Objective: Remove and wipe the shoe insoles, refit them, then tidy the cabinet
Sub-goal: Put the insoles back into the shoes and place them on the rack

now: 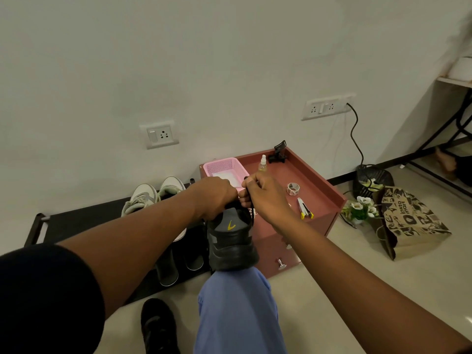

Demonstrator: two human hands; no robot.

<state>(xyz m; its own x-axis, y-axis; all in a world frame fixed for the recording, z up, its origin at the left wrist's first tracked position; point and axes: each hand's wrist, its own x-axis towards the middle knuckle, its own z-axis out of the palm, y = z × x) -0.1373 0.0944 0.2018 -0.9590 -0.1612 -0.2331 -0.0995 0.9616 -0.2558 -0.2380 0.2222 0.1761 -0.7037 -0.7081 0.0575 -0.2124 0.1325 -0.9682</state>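
Both hands meet above a black sneaker [231, 241] that stands heel-down on the person's knee, clad in blue trousers [237, 307]. The right hand [265, 198] has its fingers curled and pinches a black lace [252, 213] that hangs down beside the shoe's collar. The left hand [215, 198] is curled over the shoe's opening, its fingertips hidden, so what it grips I cannot tell for certain. The sneaker's heel carries a yellow mark.

Just behind the hands stands a reddish-brown cabinet [319, 180]; on its top sit a pink basket [224, 167], a small spray bottle [262, 163], a black clip [279, 152], a tape roll [293, 188] and a white and yellow cutter [304, 208].

To the left, a low black rack [76, 221] holds a pair of grey-white sneakers [150, 195], with dark footwear [178, 259] on the level below. Another black shoe [158, 325] lies on the floor near the knee. Right of the cabinet a printed paper bag [408, 221] and white artificial flowers [360, 208] sit on the floor.
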